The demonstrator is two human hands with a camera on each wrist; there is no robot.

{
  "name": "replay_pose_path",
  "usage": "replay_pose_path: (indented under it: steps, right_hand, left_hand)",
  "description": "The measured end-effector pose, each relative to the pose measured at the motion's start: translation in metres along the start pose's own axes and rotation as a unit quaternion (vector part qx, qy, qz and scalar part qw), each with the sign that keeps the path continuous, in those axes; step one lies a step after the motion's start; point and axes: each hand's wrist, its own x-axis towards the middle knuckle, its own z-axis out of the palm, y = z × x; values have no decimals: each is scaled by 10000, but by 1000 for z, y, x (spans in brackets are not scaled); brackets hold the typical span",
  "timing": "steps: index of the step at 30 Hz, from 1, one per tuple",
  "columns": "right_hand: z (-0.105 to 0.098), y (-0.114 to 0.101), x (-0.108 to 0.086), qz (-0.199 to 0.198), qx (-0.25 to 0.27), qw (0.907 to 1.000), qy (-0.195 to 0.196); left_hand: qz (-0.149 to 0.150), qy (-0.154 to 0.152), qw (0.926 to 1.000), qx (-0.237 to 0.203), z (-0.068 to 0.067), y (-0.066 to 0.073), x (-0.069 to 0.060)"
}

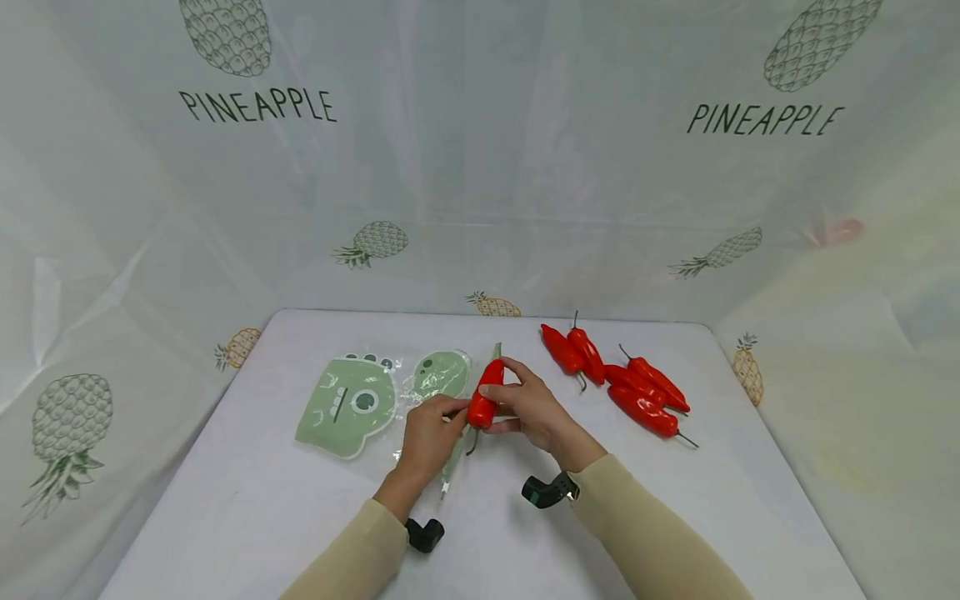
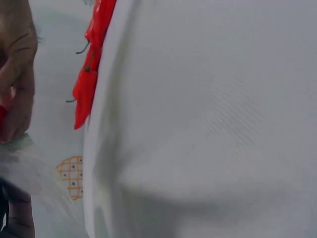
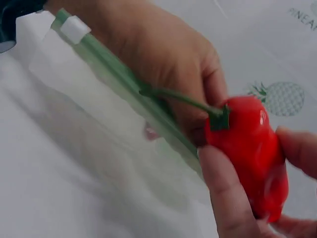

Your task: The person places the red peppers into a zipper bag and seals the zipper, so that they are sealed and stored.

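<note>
A red pepper (image 1: 487,398) with a green stem is pinched between the thumb and fingers of my right hand (image 1: 542,414). It is held at the edge of a clear zip bag (image 1: 345,408) printed with green cartoon shapes, which lies flat on the table. My left hand (image 1: 429,440) grips the bag by its right edge, close to the pepper. In the right wrist view, the green zip strip (image 3: 116,69) with a white slider (image 3: 75,29) runs beside the left hand (image 3: 168,54); the left fingertips are hidden behind the pepper. The stem crosses over the strip.
Several more red peppers (image 1: 643,408) lie in two loose groups on the right side of the white table (image 1: 675,517). A pineapple-print sheet (image 1: 510,167) hangs behind the table's far edge. Small black devices (image 1: 425,536) sit at both wrists.
</note>
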Motion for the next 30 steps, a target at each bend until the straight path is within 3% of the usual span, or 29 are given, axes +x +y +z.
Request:
replay_pose_path:
  steps: [3, 6, 11, 13, 15, 19, 22, 26, 30]
  right_hand:
    - [0, 1, 0, 47, -232, 9995, 218]
    - [0, 3, -1, 45, -957, 9941, 518]
    - [3, 5, -5, -260, -2515, 9654, 637]
    - [6, 3, -8, -327, -2874, 9560, 490]
    - [8, 0, -11, -333, -3023, 9523, 235]
    - [4, -6, -9, -36, -2530, 9665, -432]
    - [-5, -6, -1, 266, -1780, 9819, -597]
    - [-11, -3, 4, 387, -760, 9962, -203]
    - [-5, 2, 3, 19, -135, 9986, 506]
  left_hand:
    - [-54, 193, 9996, -214, -2, 3, 2]
    - [-83, 295, 9981, -527, -5, 7, 4]
    - [-41, 348, 9968, -717, -7, 12, 6]
    - [-33, 332, 9966, -749, -7, 14, 6]
    - [-40, 286, 9968, -745, -7, 16, 6]
    - [-128, 66, 9972, -735, -8, 19, 3]
    - [-160, -43, 9968, -778, -8, 17, 3]
    - [-103, -78, 9958, -909, -7, 13, 2]
    - [-124, -25, 9929, -1185, -7, 15, 2]
